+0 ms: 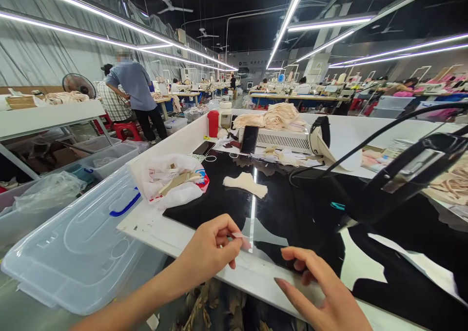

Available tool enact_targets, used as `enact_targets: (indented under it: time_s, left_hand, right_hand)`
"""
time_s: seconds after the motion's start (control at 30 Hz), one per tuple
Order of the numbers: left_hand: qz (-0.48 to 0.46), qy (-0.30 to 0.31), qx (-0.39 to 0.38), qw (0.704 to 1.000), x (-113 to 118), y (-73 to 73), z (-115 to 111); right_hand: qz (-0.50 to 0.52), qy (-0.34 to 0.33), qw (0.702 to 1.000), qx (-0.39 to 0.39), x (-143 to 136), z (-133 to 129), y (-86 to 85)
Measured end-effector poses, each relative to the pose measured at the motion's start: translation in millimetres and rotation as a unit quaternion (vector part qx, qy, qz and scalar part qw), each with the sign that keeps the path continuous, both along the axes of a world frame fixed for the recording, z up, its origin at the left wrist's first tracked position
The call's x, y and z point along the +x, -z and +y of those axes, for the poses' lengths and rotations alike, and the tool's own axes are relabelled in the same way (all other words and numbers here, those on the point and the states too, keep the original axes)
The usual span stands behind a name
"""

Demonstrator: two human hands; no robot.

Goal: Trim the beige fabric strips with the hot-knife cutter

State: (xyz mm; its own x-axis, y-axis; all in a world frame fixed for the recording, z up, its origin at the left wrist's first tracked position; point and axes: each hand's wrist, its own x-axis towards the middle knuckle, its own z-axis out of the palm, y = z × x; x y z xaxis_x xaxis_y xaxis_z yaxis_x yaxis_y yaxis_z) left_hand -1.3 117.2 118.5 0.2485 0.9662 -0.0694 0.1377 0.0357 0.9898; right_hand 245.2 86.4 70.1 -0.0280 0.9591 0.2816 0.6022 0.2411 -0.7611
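Observation:
My left hand (217, 243) is closed in a pinch on a small thin white piece (238, 235), above the front edge of the black work surface (303, 199). To its right, my right hand (314, 284) has thumb and fingers apart and holds nothing. Just beyond both hands, a pale translucent cut piece (268, 232) lies on the black surface. Farther back is a cream fabric piece (246, 184). A white cut piece (360, 260) rests to the right of my right hand, near the base of a dark machine (395, 180).
A plastic bag (171, 180) with scraps sits on the table's left side. A teal clip (337, 205) lies near the machine. Behind stand a phone (249, 140), a red container (213, 124) and stacked fabric (280, 117). A lidded clear bin (87, 243) is at left; a person (136, 87) stands beyond.

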Motion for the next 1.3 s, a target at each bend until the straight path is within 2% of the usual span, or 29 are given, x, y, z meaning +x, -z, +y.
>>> enact_targets:
  time_s: [0.07, 0.17, 0.23, 0.3, 0.37, 0.47, 0.57, 0.67, 0.73, 0.83, 0.97, 1.03, 1.1, 1.2, 1.3]
  left_hand:
    - [0.054, 0.011, 0.022, 0.998, 4, -3.7, -2]
    - [0.127, 0.033, 0.052, 0.99, 10, -9.8, -4]
    - [0.156, 0.053, 0.072, 0.984, 13, -14.4, -5]
    - [0.159, 0.058, 0.089, 0.982, 16, -18.0, -4]
    - [0.125, 0.05, 0.098, 0.986, 17, -19.6, 0]
    - [0.037, 0.038, 0.089, 0.995, 16, -16.5, 9]
    - [-0.033, 0.072, 0.017, 0.997, 15, -8.1, 11]
    - [-0.08, 0.109, -0.077, 0.988, 18, 1.3, 6]
    - [-0.13, 0.105, -0.112, 0.98, 22, 5.6, 2]
    - [-0.192, 0.075, -0.122, 0.971, 26, 7.5, 0]
    - [-0.191, 0.06, -0.126, 0.971, 24, 6.2, 3]
    - [-0.175, 0.069, -0.146, 0.971, 22, 6.1, 5]
    - [-0.157, 0.079, -0.159, 0.971, 21, 6.6, 6]
    - [-0.144, 0.09, -0.156, 0.973, 22, 6.8, 8]
    - [-0.139, 0.102, -0.146, 0.974, 25, 5.8, 13]
  right_hand:
    - [-0.019, -0.016, 0.998, 0.051, 0, 3, 0.5]
    - [-0.026, -0.083, 0.993, 0.078, -6, 11, -3.4]
    - [-0.015, -0.131, 0.99, 0.046, -11, 18, -8.1]
    - [0.005, -0.148, 0.989, -0.022, -17, 21, -12.9]
    - [0.04, -0.132, 0.987, -0.086, -21, 21, -17.2]
    - [0.138, -0.085, 0.978, -0.13, -27, 16, -23.1]
    - [0.236, -0.047, 0.96, -0.146, -31, 11, -26.1]
    - [0.283, -0.04, 0.947, -0.148, -32, 12, -23.6]
    - [0.289, -0.054, 0.946, -0.14, -32, 13, -19.9]
    - [0.272, -0.066, 0.95, -0.134, -30, 13, -14.7]
    - [0.213, 0.012, 0.965, -0.15, -14, 13, -12.0]
    - [0.188, 0.058, 0.972, -0.127, -2, 14, -12.1]
    - [0.17, 0.074, 0.979, -0.085, 6, 16, -12.4]
    - [0.147, 0.032, 0.987, -0.05, 1, 16, -11.9]
    - [0.17, -0.022, 0.983, -0.062, -17, 13, -9.0]
